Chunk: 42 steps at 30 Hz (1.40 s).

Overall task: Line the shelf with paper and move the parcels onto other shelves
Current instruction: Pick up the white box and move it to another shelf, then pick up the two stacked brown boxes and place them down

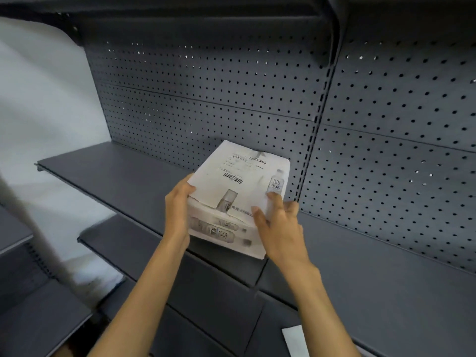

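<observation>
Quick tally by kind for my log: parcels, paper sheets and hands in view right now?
Parcels: 1, a white box held by the left hand and the right hand above the shelf
Paper sheets: 1, a white sheet at the bottom edge
Hands: 2
Total: 4

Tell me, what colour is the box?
White box, with grey bottle pictures and black barcodes; head view.
</observation>
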{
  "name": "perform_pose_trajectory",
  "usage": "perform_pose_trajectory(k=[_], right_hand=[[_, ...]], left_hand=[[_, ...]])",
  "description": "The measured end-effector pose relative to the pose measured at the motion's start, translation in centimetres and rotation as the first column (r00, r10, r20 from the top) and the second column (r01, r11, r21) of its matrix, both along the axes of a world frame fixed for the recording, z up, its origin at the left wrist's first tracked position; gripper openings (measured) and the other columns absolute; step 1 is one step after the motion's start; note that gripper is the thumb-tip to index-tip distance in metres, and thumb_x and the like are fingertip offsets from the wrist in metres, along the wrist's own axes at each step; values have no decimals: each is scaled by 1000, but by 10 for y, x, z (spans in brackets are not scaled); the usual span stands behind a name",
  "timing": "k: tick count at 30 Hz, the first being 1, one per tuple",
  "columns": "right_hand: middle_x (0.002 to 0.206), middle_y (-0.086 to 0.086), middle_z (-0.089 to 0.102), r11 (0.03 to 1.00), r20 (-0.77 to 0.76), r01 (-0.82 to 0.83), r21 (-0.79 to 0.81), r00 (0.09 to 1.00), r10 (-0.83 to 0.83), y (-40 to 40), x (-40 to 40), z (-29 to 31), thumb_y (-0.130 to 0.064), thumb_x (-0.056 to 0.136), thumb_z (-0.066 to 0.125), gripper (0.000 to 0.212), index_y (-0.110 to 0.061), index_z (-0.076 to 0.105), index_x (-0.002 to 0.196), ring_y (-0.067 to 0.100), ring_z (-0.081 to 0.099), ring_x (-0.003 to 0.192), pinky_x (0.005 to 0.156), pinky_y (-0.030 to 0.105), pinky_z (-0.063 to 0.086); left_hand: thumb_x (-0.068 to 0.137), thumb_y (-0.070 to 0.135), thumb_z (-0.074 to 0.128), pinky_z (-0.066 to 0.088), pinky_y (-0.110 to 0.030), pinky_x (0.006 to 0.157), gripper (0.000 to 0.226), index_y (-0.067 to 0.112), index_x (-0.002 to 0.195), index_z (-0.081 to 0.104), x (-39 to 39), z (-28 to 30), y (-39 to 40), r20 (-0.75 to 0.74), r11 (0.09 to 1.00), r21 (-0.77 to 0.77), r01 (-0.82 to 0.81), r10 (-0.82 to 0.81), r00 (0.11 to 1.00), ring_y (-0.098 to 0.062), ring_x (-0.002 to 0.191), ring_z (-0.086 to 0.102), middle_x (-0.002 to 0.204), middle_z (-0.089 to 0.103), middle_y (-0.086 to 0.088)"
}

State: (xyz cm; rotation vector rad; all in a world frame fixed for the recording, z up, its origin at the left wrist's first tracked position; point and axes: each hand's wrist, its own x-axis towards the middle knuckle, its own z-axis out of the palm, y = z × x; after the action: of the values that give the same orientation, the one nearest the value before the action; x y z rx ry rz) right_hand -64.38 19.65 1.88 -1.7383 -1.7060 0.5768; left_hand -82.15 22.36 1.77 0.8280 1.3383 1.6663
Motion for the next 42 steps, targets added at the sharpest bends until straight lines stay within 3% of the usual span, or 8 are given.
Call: perform_pose_trajectory(k=[16,21,24,26,29,33,38,42], right_hand=[[131,10,38,996,208,81,-48,976,-70,15,-25,-19,-52,100,42,53,-23,35,144,41,63,96,76,41,48],[132,8,40,993,172,53,-104,984,-34,18,-15,-17,-49,100,43,48,-29,36,144,42,60,104,84,43,46],[138,5,47,988,35,-12,-153,999,18,16,5,-13,-40,101,48,42,-34,42,142,35,55,120,99,48,46],[141,0,50,995,46,16,-104,999,-11,11,20,-12,-35,100,52,36,-34,50,136,31,56,120,97,47,47],[132,-4,59,995,73,102,-6,992,-101,-1,43,-8,-33,98,55,28,-34,57,125,27,65,106,90,42,51],[103,-8,71,978,-13,186,92,983,-186,-23,77,2,-32,97,54,12,-34,64,103,21,68,90,81,39,55],[69,-6,68,927,-81,311,209,950,-300,-72,124,17,-30,98,47,22,-28,64,85,13,63,69,62,27,45],[59,-1,64,863,-173,410,295,911,-373,-121,173,27,-36,101,45,33,-24,63,77,21,64,64,67,37,52]], left_hand=[[95,7,49,52,-30,80,29,20,107,72,-29,-39,38,-18,999,-18,44,-44,999,-20,96,64,100,72,1],[87,-10,54,46,-35,110,56,21,134,63,-27,-31,45,-380,993,111,47,-1,925,-9,118,58,130,64,4],[79,-11,60,4,-41,127,61,24,129,64,-12,-23,43,-703,972,228,-47,198,683,-23,131,51,118,67,2],[82,-2,62,-3,-35,124,46,22,121,69,0,-16,39,-786,951,307,-35,274,554,-26,131,52,114,70,-1],[92,11,60,43,-31,101,22,24,106,72,26,-3,29,-747,941,302,152,135,650,-18,101,64,102,73,5],[94,12,60,46,-20,64,17,26,92,70,68,11,16,-697,900,264,346,-70,713,-9,72,62,81,70,7],[93,6,60,44,-18,61,19,22,90,69,133,24,-10,-690,825,289,485,-172,703,-11,71,67,74,69,6],[94,7,60,42,-20,63,15,19,91,69,195,33,-41,-683,746,306,591,-260,682,-13,69,63,72,70,-2]])
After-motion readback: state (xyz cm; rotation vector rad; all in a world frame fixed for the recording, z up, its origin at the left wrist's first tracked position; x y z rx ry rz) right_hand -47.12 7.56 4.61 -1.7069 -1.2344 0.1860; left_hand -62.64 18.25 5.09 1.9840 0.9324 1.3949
